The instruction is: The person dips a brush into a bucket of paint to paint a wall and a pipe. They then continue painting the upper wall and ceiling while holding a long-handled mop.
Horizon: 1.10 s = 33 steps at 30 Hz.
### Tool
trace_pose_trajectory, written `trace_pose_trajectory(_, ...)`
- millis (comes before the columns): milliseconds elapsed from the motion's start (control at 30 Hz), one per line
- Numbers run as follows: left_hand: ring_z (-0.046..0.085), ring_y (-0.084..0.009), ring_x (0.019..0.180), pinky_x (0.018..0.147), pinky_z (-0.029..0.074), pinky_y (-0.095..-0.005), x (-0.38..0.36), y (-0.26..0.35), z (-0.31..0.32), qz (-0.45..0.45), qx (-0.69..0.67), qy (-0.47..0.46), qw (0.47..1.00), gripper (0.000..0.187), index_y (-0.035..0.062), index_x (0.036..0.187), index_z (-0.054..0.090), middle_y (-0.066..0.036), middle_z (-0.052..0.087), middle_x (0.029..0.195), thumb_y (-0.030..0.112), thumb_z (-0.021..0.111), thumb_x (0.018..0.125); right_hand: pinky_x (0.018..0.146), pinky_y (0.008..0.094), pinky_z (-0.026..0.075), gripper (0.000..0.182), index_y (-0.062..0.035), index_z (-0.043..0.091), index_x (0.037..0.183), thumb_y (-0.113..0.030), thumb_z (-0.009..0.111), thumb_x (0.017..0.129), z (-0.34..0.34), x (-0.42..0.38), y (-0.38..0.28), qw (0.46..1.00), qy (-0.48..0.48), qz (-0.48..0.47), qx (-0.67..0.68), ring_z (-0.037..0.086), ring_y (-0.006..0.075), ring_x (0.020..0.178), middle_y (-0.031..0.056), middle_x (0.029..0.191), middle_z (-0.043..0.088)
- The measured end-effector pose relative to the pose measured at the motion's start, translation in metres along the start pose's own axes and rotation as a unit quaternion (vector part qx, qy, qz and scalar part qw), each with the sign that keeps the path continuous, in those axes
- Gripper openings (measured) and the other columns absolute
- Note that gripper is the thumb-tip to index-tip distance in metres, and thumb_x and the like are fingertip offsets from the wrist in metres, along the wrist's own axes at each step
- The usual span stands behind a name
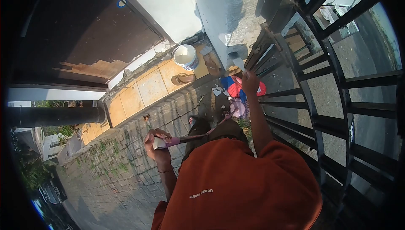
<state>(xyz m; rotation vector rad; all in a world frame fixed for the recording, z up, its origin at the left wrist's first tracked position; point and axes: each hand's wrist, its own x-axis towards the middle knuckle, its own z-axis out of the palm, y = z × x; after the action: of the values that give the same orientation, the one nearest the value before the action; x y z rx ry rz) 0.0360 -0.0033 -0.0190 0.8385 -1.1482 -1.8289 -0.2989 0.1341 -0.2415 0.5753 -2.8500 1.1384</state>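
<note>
My right hand (249, 81) is stretched forward and grips a flat scraper (237, 62), its blade against the base of a grey-white plastered pillar (230, 14). My left hand (155, 144) is held out to the side over the paving, closed around a pink-handled tool (185, 138) whose end by the hand is coated white. A white bucket (184, 56) with pale paste inside stands on the tiled step left of the pillar. My orange shirt fills the lower middle of the view.
A black metal gate (329, 86) runs down the right side, close to my right arm. Sandals (183, 78) lie on the yellow tiles (139, 93) by the bucket. Red, blue and pink items (234, 90) sit at the pillar's foot. A brown door (93, 31) is at upper left.
</note>
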Motion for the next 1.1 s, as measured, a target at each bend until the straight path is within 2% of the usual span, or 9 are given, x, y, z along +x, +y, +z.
trace_pose_trajectory(133,0.048,-0.0197,0.05,0.056,0.041,-0.0325,0.004,0.0,0.002,0.004,-0.005,-0.017,1.0,0.034,0.0002,0.068,0.048,-0.011,0.048,0.059,0.031,0.046,0.08,0.078,0.0452,0.046,0.029,-0.0057,0.065,0.104,-0.023,0.05,0.086,-0.025,0.012,-0.015,0.998,-0.019,0.051,-0.015,0.06,0.0364,0.089,0.0192,0.093,0.063)
trace_pose_trajectory(200,0.048,-0.0197,0.05,0.055,0.041,-0.0324,0.004,0.0,0.003,0.003,-0.001,-0.026,1.0,0.034,0.0,0.068,0.048,-0.011,0.048,0.059,0.031,0.046,0.08,0.076,0.044,0.047,0.027,-0.0057,0.065,0.103,-0.021,0.051,0.086,-0.057,0.03,-0.039,0.994,0.101,-0.04,-0.022,0.06,0.0367,0.088,0.0194,0.092,0.063)
trace_pose_trajectory(400,0.047,-0.0198,0.051,0.055,0.041,-0.0322,0.003,-0.003,0.004,0.004,-0.011,-0.009,1.0,0.032,-0.0006,0.068,0.048,-0.012,0.048,0.059,0.029,0.045,0.08,0.07,0.0421,0.047,0.024,-0.0034,0.064,0.103,-0.018,0.056,0.086,-0.13,0.043,-0.092,0.982,0.161,-0.089,0.049,0.061,0.0369,0.08,0.0183,0.089,0.062)
trace_pose_trajectory(600,0.047,-0.0197,0.051,0.056,0.041,-0.0318,0.008,-0.001,0.008,0.0,-0.001,-0.007,1.0,0.032,-0.0004,0.068,0.048,-0.011,0.047,0.059,0.029,0.043,0.082,0.06,0.031,0.043,0.024,-0.003,0.064,0.106,-0.018,0.057,0.089,-0.118,0.03,-0.106,0.962,0.191,-0.075,0.179,0.056,0.0236,0.066,0.0133,0.077,0.058)
trace_pose_trajectory(633,0.047,-0.0196,0.05,0.055,0.041,-0.0316,0.009,-0.001,0.008,0.003,0.007,-0.015,1.0,0.033,-0.0002,0.068,0.048,-0.011,0.047,0.059,0.03,0.044,0.082,0.06,0.031,0.043,0.024,-0.003,0.064,0.106,-0.018,0.057,0.089,-0.112,0.032,-0.101,0.963,0.19,-0.073,0.178,0.056,0.0236,0.066,0.0133,0.077,0.058)
trace_pose_trajectory(700,0.047,-0.0195,0.05,0.055,0.041,-0.0314,0.01,-0.001,0.009,0.005,0.014,-0.024,1.0,0.034,0.0,0.068,0.048,-0.011,0.047,0.059,0.031,0.044,0.082,0.064,0.0392,0.045,0.023,-0.003,0.064,0.103,-0.017,0.056,0.087,-0.084,0.041,-0.083,0.966,0.21,-0.075,0.132,0.06,0.0339,0.074,0.016,0.08,0.058)
trace_pose_trajectory(833,0.047,-0.0193,0.049,0.054,0.041,-0.0313,0.006,-0.002,0.004,0.01,0.001,-0.02,1.0,0.034,0.0006,0.068,0.048,-0.011,0.047,0.059,0.032,0.046,0.081,0.07,0.0428,0.047,0.028,-0.0066,0.064,0.106,-0.025,0.054,0.087,-0.029,0.047,-0.027,0.97,0.23,-0.067,0.038,0.061,0.0343,0.08,0.0146,0.085,0.062)
trace_pose_trajectory(1033,0.045,-0.0187,0.049,0.055,0.04,-0.0315,0.004,-0.003,0.0,0.012,0.003,0.006,1.0,0.031,0.0021,0.068,0.046,-0.009,0.046,0.059,0.031,0.045,0.08,0.075,0.0452,0.047,0.029,-0.009,0.065,0.106,-0.023,0.054,0.084,-0.029,0.011,0.01,0.995,-0.008,0.068,-0.077,0.061,0.0351,0.089,0.0179,0.095,0.063)
trace_pose_trajectory(1100,0.042,-0.018,0.049,0.055,0.038,-0.0311,0.004,-0.003,-0.001,0.011,0.014,0.01,1.0,0.03,0.0036,0.069,0.045,-0.007,0.043,0.057,0.031,0.043,0.081,0.075,0.0448,0.048,0.028,-0.0083,0.064,0.106,-0.022,0.054,0.084,-0.042,0.016,-0.003,0.996,0.017,0.058,-0.06,0.061,0.0355,0.088,0.0188,0.095,0.063)
